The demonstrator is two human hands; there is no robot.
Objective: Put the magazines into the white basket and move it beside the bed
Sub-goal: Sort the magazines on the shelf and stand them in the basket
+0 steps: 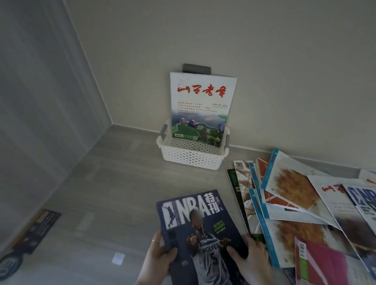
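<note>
A white perforated basket [188, 156] stands on the floor against the far wall. One white magazine with red lettering [202, 106] stands upright in it, leaning on the wall. I hold a dark blue NBA magazine [201, 234] flat in front of me. My left hand [157, 258] grips its left edge, thumb on the cover. My right hand [250, 261] grips its right edge. A loose pile of several magazines [304, 210] lies on the floor to the right.
The room's corner is at the left, with a grey panelled wall [35, 94]. A dark flat printed item [30, 237] lies at the foot of that wall. A small white scrap [118, 258] lies on the wooden floor. A dark plate [196, 68] is on the wall behind the basket.
</note>
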